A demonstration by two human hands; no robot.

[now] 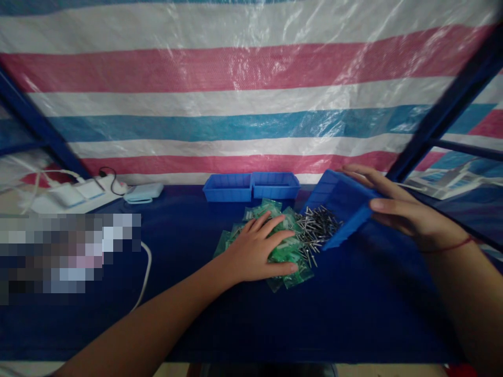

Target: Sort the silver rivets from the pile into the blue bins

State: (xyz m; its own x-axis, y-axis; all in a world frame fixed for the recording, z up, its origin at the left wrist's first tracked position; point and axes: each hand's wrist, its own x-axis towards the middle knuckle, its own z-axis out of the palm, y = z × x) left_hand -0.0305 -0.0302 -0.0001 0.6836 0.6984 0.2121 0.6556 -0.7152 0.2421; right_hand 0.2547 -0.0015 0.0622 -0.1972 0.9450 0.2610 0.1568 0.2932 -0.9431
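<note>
Striped plastic sheeting (236, 125) — bands of red, white and blue running side to side — hangs as a wall behind a dark blue worktop (251, 324). A dark blue left post (39, 121) and a matching right post (448, 108) flank the scene, each joined by a crossbar, with more stripes visible beyond the right one. Light glints off the wrinkled plastic, while the worktop lies dimmer — a pale surface (173, 369) shows below its front edge.

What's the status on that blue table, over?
Left hand spread over green packets. Right hand gripping tilted blue bin. Loose metal pieces at its mouth. Packets crowding their left side.
</note>
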